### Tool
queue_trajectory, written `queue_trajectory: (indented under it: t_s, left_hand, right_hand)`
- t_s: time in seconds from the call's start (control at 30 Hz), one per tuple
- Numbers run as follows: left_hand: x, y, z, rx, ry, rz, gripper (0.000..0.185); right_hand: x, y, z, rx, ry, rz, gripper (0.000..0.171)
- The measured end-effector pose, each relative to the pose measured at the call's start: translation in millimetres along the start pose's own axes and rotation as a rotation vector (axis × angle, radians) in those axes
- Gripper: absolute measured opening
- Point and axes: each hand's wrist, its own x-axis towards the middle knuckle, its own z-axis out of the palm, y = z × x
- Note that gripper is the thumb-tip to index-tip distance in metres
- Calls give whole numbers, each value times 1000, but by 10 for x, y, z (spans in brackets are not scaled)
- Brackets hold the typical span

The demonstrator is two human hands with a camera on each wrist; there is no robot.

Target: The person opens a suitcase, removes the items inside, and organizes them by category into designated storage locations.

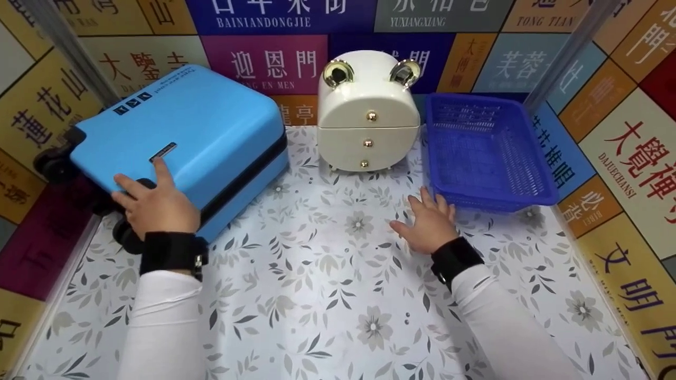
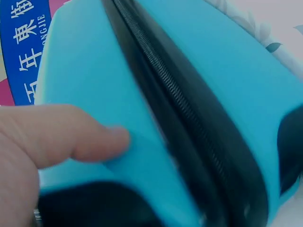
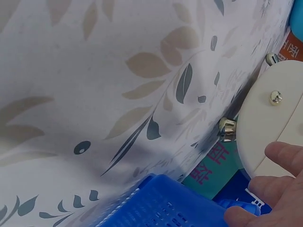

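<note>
A light-blue hard-shell suitcase [image 1: 211, 121] lies on its side at the left, its black zipper band [image 2: 180, 99] facing the front right. My left hand [image 1: 161, 206] rests on the near end of the suitcase with fingers spread; in the left wrist view its thumb [image 2: 99, 139] lies against the blue shell beside the zipper. My right hand [image 1: 429, 224] holds nothing, its fingers spread just above the patterned cloth. It is nearest to the front left corner of a blue plastic basket [image 1: 491, 195]; whether it touches the basket I cannot tell.
At the back centre stands a cream rounded box [image 1: 368, 105] with gold knobs and two gold-rimmed ears. Floral cloth [image 1: 327, 285] covers the table. Panels with Chinese lettering [image 1: 280, 63] wall in the back and both sides. Black wheels [image 1: 55, 166] stick out from the suitcase's left end.
</note>
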Motion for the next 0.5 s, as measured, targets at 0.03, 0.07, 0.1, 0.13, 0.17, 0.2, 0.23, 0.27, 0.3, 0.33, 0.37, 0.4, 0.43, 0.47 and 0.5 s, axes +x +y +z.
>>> queue_trajectory:
  t_s: [0.03, 0.07, 0.1, 0.13, 0.17, 0.2, 0.23, 0.27, 0.3, 0.33, 0.37, 0.4, 0.43, 0.47, 0.5]
  left_hand:
    - [-11, -10, -23, 7, -9, -5, 99]
    - [-19, -17, -39, 16, -10, -12, 100]
    - [-24, -22, -50, 31, -8, -19, 102]
    - [-27, -25, -56, 43, -2, -28, 106]
    - [-31, -27, -54, 57, 6, -36, 109]
    - [-31, -29, -46, 82, 11, -42, 112]
    - [-30, -31, -37, 109, 13, -50, 116]
    - [-28, -32, -28, 130, 10, -59, 118]
    - [-23, -32, -27, 150, -2, -67, 120]
    - [-13, -32, -32, 170, -19, -73, 123]
    - [0, -31, -43, 186, -40, -78, 124]
    - [16, -28, -58, 199, -65, -84, 127]
    - [34, -26, -79, 199, -87, -91, 128]
    - [53, -22, -98, 201, -111, -94, 128]
    - [76, -21, -120, 205, -133, -94, 128]
  right_hand:
    - [2, 0, 6, 3, 0, -2, 89]
    - [4, 5, 11, 6, -1, -2, 88]
    - [3, 9, 15, 6, -1, 0, 88]
    - [2, 14, 19, 6, -1, 2, 88]
    - [1, 19, 22, 5, -2, 4, 88]
    - [0, 26, 26, 2, -3, 5, 88]
    - [0, 29, 29, 2, -4, 7, 88]
    - [0, 33, 32, -1, -6, 8, 88]
    - [2, 32, 34, 1, -6, 5, 88]
    - [6, 30, 36, 3, -4, 1, 88]
    - [10, 30, 40, 4, -2, -1, 88]
    - [14, 27, 42, 9, -1, -2, 88]
    - [18, 24, 46, 12, -3, -2, 88]
    - [22, 23, 49, 14, -6, -1, 88]
    - [25, 20, 52, 18, -9, -1, 88]
